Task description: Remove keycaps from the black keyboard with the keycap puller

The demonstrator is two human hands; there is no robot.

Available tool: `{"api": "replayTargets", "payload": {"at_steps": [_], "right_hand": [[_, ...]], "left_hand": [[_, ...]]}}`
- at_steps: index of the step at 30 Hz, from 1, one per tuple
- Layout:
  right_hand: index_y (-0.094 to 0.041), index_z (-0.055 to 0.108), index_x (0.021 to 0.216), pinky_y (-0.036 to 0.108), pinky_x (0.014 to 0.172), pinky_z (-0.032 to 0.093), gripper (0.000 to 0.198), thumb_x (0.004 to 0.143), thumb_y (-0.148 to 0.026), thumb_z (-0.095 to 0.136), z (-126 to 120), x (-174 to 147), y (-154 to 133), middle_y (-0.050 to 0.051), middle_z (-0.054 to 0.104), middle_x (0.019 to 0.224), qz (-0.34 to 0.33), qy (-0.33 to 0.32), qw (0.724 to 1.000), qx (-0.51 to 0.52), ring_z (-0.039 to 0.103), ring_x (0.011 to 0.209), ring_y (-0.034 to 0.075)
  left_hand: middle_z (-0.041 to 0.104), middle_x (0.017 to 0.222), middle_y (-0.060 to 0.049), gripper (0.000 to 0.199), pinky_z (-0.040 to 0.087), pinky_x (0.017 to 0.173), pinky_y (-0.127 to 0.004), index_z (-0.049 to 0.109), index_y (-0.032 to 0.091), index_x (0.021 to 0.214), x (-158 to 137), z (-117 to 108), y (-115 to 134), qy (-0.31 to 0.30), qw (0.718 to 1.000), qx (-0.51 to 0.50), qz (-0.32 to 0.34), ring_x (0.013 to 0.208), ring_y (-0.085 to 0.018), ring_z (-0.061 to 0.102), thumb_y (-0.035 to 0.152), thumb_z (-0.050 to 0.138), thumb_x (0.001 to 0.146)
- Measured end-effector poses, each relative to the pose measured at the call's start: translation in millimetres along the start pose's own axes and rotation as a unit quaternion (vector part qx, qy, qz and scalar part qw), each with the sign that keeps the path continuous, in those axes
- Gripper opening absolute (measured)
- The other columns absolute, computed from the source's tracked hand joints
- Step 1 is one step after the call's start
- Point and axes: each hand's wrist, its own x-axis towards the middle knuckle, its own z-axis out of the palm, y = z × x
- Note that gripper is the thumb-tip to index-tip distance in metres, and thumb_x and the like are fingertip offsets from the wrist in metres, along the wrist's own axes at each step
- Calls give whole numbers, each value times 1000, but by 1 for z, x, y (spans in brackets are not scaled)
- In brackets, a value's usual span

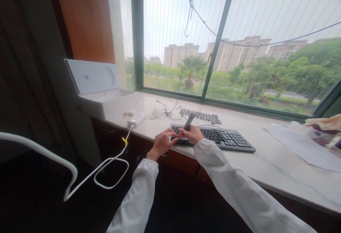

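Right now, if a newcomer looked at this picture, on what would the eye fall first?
Probably on the bare left hand and right hand, close together at the left part of the long dark keyboard, the right gripping a grey elongated tool. Behind them, below the wide green-framed window, small dark keycaps lie in rows. Farther left, the open white box also stands out.

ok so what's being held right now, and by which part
The right hand grips a grey brush-like tool by its lower end; left hand: can't tell.
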Motion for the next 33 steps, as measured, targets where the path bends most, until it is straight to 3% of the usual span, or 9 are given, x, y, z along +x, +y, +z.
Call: {"api": "replayTargets", "payload": {"at_steps": [4,8,11,16,19,25,33], "right_hand": [[-17,67,60,27,59,48,30,82,-35,57,-1,-6,-20,5,69,60,-13,-4,992,-125,68,63,20],[-16,65,56,26,55,44,33,82,-35,57,1,-8,-27,6,67,56,0,8,988,-153,65,59,19],[-16,67,59,27,58,47,30,81,-34,58,3,-7,-22,6,68,57,19,12,993,-117,68,62,21],[-13,71,77,25,69,53,26,83,-35,61,3,-7,-8,7,74,72,123,-7,992,28,72,72,19],[-14,71,80,26,73,53,27,85,-38,60,3,-10,-5,6,75,76,108,-8,993,37,72,74,19],[-16,71,74,31,74,52,27,86,-37,59,8,-10,-16,6,74,72,37,14,998,-43,71,81,24],[-11,69,78,23,63,55,27,87,-34,58,10,6,-6,9,74,76,85,-49,994,57,71,67,16]], "left_hand": [[65,107,4,17,41,66,-25,71,30,94,0,0,-1,4,1000,4,3,74,-11,60,40,60,87],[65,107,4,17,41,66,-25,71,29,94,0,1,-2,3,1000,7,4,74,-11,60,40,60,87],[65,107,4,18,41,67,-25,71,29,94,0,2,-2,2,1000,9,4,75,-11,60,41,60,87],[65,108,5,19,40,67,-24,71,30,95,1,1,-3,1,1000,7,5,71,-9,58,42,59,88],[64,109,5,17,40,67,-24,71,30,94,1,1,-4,-3,1000,3,11,72,-10,58,40,60,87],[65,107,5,23,40,64,-24,70,31,104,2,3,-8,-3,1000,-9,25,65,-9,54,42,58,88],[65,103,5,18,39,66,-24,71,31,95,2,2,-10,3,1000,-5,21,66,-9,55,42,61,86]]}}
